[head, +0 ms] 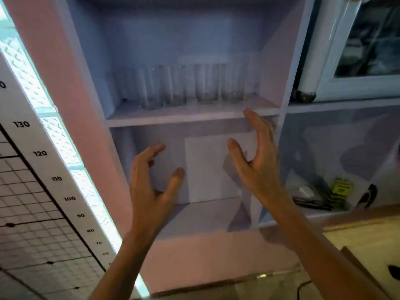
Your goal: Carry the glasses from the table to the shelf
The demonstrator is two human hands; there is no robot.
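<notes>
Nearest to me are the person's two forearms (pixel 132 256), which rise from the bottom of the frame toward a lilac cupboard. Both hands hold nothing. The left hand (pixel 151 180), in the lower middle, has its fingers loosely spread and a little bent, with the thumb standing apart. It hovers in front of the lower compartment (pixel 207 215), where a white panel (pixel 207 167) leans at the back. The right hand (pixel 257 161) is spread in the same way, a bit higher. Its fingertips are just at the front edge of the shelf (pixel 173 121); whether they touch it I cannot tell.

On this shelf, in the middle of the frame, a row of tall clear glasses (pixel 179 87) stands upright and close together. The picture is blurred, so I cannot count them exactly.

At the left edge hangs a measuring chart (pixel 32 191) with numbers. At the right there is a yellow-labelled packet (pixel 342 187) in another compartment, and above it a glazed white door (pixel 355 85).

I judge the task to be well along, because several glasses already stand on the shelf. The table is not in view, so I cannot say whether more glasses wait there.
</notes>
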